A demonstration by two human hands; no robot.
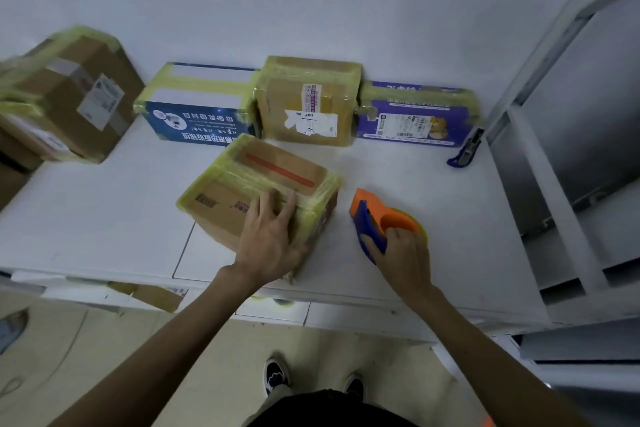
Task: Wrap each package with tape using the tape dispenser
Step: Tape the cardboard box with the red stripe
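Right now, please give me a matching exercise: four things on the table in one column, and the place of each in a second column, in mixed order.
Things:
1. tape dispenser
2. box with the red strip
3. purple box
4. blue knife

Places:
A. under the left hand
B. right end of the back row
C. in the right hand
D. beside the metal frame

Pairs: 1-C, 2-A, 3-B, 4-D

Cardboard package [258, 198] wrapped in glossy tape.
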